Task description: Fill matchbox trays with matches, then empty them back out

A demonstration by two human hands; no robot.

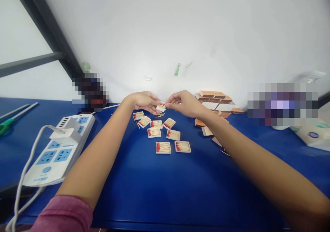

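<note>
Holding up a small white matchbox tray point(161, 107) with matches in it, the left hand point(146, 101) is gripping it by its left side, out near the wall point(165, 39). The right hand point(184, 103) is bringing its thumb and fingers together right at the tray's other edge, but I honestly can't tell if they're pinching the tray, a match or nothing, too small from here. Some loose matches point(160, 115) are lying just below on the blue tabletop point(139, 183), kinda jumbled, so no count from me. Eight filled trays point(163, 147) are sitting nearer the camera, red heads mostly to the left. Over on the right, the forearm point(244, 159) is covering part of the stacked matchboxes point(215, 96), so who knows how many are hiding. Blocky pixels are blotting out something at each side, and the right one is also overlapping a tissue pack point(313, 134). Left side, a power strip point(55, 165) is carrying a white plug point(67, 135), and a green-handled tool point(6, 125) is getting cut off by the frame.
</note>
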